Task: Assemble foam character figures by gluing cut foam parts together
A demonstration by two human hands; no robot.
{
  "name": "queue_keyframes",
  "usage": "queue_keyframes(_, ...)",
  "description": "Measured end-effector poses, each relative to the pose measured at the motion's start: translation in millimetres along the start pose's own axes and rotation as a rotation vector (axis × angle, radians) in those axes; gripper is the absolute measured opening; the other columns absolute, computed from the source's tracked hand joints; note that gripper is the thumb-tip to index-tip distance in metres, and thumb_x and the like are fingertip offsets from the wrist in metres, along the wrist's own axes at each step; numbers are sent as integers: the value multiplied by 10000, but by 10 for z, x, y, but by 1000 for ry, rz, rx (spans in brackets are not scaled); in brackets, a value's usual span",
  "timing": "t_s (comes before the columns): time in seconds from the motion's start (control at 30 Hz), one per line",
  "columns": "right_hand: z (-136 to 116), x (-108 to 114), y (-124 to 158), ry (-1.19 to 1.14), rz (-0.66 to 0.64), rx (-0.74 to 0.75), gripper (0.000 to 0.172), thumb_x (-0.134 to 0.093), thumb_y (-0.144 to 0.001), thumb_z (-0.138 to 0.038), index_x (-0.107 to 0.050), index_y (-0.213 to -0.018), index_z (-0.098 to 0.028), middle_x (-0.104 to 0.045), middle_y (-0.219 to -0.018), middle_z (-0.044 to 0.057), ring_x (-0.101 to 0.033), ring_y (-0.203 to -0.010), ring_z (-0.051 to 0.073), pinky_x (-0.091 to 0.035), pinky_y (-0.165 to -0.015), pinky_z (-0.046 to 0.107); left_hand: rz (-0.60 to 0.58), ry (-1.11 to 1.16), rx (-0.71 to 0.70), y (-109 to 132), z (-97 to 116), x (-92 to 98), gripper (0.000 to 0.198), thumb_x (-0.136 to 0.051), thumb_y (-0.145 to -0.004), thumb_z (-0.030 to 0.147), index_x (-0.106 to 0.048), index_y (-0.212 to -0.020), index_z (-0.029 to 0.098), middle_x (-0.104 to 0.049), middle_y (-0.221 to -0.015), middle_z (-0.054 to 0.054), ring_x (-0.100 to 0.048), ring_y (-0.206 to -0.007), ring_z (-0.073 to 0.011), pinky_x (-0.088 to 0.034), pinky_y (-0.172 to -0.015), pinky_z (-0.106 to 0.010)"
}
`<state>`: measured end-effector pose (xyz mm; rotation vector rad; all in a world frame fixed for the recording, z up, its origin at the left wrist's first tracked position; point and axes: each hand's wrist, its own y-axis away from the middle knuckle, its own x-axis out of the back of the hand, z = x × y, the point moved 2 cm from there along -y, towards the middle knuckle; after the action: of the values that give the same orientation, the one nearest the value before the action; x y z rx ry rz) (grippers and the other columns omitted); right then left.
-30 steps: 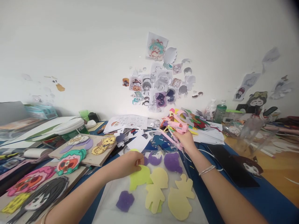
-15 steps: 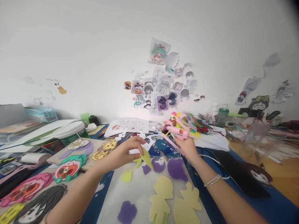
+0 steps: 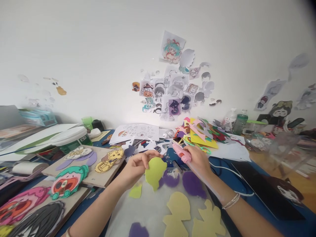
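Note:
My left hand (image 3: pixel 135 165) pinches a yellow-green foam cutout (image 3: pixel 154 171) and holds it up above a clear plastic sheet (image 3: pixel 153 207). My right hand (image 3: pixel 198 159) grips a pink glue gun (image 3: pixel 182 154), its tip pointing left toward the cutout. On the sheet lie a small yellow-green piece (image 3: pixel 135 191), purple foam shapes (image 3: pixel 194 184) and pale yellow figure shapes (image 3: pixel 179 210).
Boards with finished foam characters (image 3: pixel 66 179) sit at the left, with a white tub (image 3: pixel 70 136) behind them. Printed sheets (image 3: pixel 137 131) and a heap of coloured foam scraps (image 3: pixel 199 131) lie at the back. Bottles (image 3: pixel 234 120) stand at the right. A black sheet (image 3: pixel 266 194) lies beside my right arm.
My left hand lifted the yellow-green cutout off the sheet and turned it upright. My right hand brought the glue gun down and toward the cutout.

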<state>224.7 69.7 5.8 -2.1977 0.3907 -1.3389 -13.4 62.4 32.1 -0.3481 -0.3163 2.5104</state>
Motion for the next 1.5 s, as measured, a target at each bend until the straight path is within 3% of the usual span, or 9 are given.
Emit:
queue_keyframes(0.13,-119,128,50,-147,197,17,201,-534,-740,-291,-581,-910,-195,-631,-874,62,-534,-813,226,-389,-658,304,77,128,21,23,-39,-74,232,-671,-652,226,-476,-542,169,-601,-1017,-65,-519,-1103,-310,-473,-821,-418)
queue_keyframes(0.27,-315,249,132,-280,335,168,109,-576,-745,-293,-525,-810,-222,-596,-786,41,-533,-740,207,-402,-640,313,179,144,21,17,-50,-85,214,-636,-652,238,-440,-587,183,-607,-1045,-69,-503,-1130,-307,-466,-827,-399)
queue_keyframes(0.4,-528,238,238,-418,266,365,188,-633,-721,-285,-484,-826,-238,-572,-774,27,-534,-710,201,-410,-638,334,232,258,-4,7,-64,-94,145,-604,-667,184,-468,-616,187,-633,-1010,-43,-518,-1117,-255,-435,-869,-363)
queue_keyframes(0.63,-742,203,372,-591,83,449,142,-570,-743,-158,-497,-840,-233,-567,-785,17,-531,-728,180,-416,-635,314,353,301,77,18,-124,-198,104,-615,-647,121,-531,-607,168,-637,-979,-28,-592,-916,-180,-452,-785,-294)
queue_keyframes(0.8,-740,168,368,-600,55,418,31,-526,-769,-193,-511,-769,-219,-575,-719,6,-504,-652,159,-394,-609,306,443,271,119,21,-170,-218,99,-618,-626,140,-526,-592,156,-630,-956,-42,-593,-846,-167,-459,-759,-295)
queue_keyframes(1.0,-684,175,316,-614,61,310,134,-450,-813,-228,-516,-698,-209,-549,-631,-1,-492,-590,151,-392,-556,290,404,175,131,24,-206,-231,120,-646,-638,169,-526,-644,164,-611,-872,-16,-587,-815,-138,-457,-746,-254)
queue_keyframes(1.13,-597,162,264,-571,163,176,36,-545,-750,-237,-527,-730,-213,-596,-677,1,-547,-616,158,-430,-546,273,370,-29,131,42,-172,-256,136,-640,-683,256,-532,-715,180,-611,-851,-9,-578,-816,-137,-464,-771,-267)
queue_keyframes(1.3,-493,128,205,-485,308,36,52,-563,-715,-247,-553,-748,-208,-630,-669,5,-576,-581,159,-454,-519,266,371,-311,126,58,-170,-246,167,-571,-736,343,-538,-815,199,-595,-732,9,-556,-679,-131,-497,-703,-295)
queue_keyframes(1.5,-361,99,146,-353,326,1,91,-578,-701,-293,-547,-722,-210,-625,-639,13,-582,-587,175,-461,-523,275,379,-378,133,51,-163,-226,208,-556,-728,372,-537,-843,199,-606,-713,2,-575,-666,-149,-525,-659,-306)
